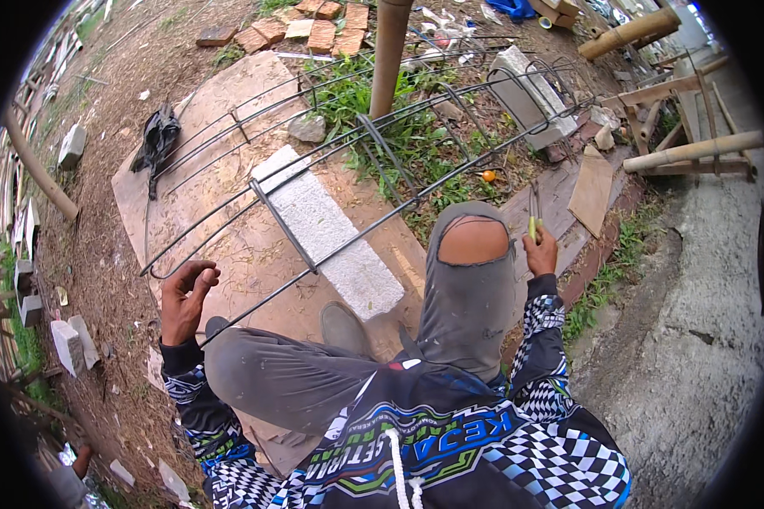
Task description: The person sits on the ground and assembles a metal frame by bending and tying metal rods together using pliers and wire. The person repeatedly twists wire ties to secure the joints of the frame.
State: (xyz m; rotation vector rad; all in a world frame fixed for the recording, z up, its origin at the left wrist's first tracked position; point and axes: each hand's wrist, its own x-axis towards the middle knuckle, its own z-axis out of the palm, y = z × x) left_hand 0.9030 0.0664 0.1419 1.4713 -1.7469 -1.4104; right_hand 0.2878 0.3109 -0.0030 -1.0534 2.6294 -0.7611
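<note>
A long cage of thin steel bars and bent stirrups lies slantwise before me, its near end by my left knee. It rests across a pale concrete block on a brown board. My left hand is beside the cage's left end, fingers curled and thumb close to the index finger; whatever they pinch, if anything, is too small to make out. My right hand, right of my bent knee, is closed around pliers with yellow-green handles, their metal end pointing away from me.
Another concrete block supports the cage's far end. A bamboo post stands close behind the bars. Black plastic lies at the board's left, broken bricks farther back. A concrete strip runs along the right. Another person's hand shows lower left.
</note>
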